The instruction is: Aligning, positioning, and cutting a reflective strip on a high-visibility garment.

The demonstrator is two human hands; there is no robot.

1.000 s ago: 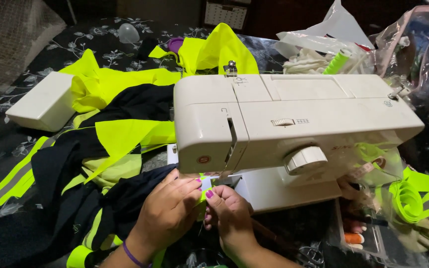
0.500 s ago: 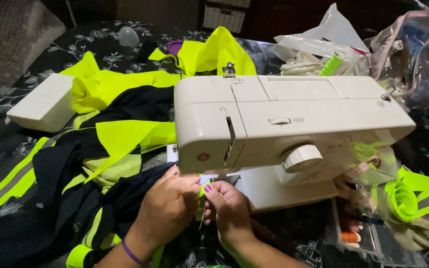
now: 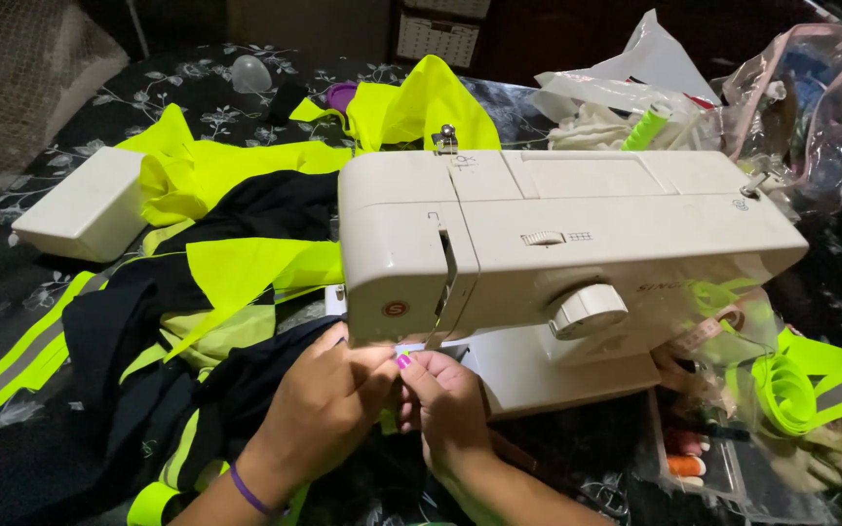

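A white sewing machine (image 3: 557, 244) stands in the middle on a dark floral-patterned surface. Both hands meet just under its needle end. My left hand (image 3: 328, 409), with a purple band on the wrist, and my right hand (image 3: 445, 404), with pink-painted nails, pinch a small neon yellow fabric piece (image 3: 388, 421) between their fingertips. The needle itself is hidden behind the machine head and my fingers. Black and neon yellow fabric (image 3: 216, 282) lies piled to the left of the machine, reaching under my left hand.
A white box-shaped cover (image 3: 85, 205) lies at far left. Plastic bags (image 3: 791, 107) and a green thread spool (image 3: 643, 131) sit behind the machine. At right lie a roll of neon reflective tape (image 3: 801, 385) and a clear case of thread spools (image 3: 689, 453).
My two hands stay pressed together under the needle end, with fingertips shifting slightly on the neon piece. The view has drifted a little.
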